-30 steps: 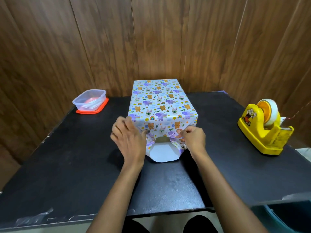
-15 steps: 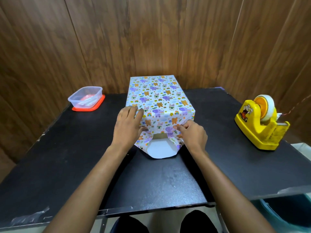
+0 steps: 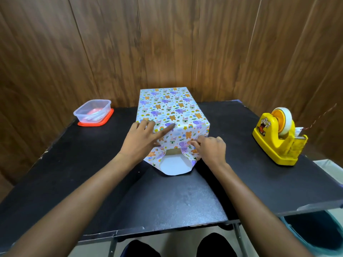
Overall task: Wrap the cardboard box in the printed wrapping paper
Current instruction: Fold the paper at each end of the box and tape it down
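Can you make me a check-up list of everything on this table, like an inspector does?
Surface: black table, scuffed.
Job's things: cardboard box mostly covered in printed wrapping paper; near end open, cardboard showing, white flap on the table.
Clutter: yellow tape dispenser at right; clear plastic container on red lid at left.
Hands: left hand pressing flat on the paper's near top edge; right hand pinching the right side fold.
Cables: thin reddish cord behind the dispenser.
Surroundings: wood-panel walls; blue bin below right.
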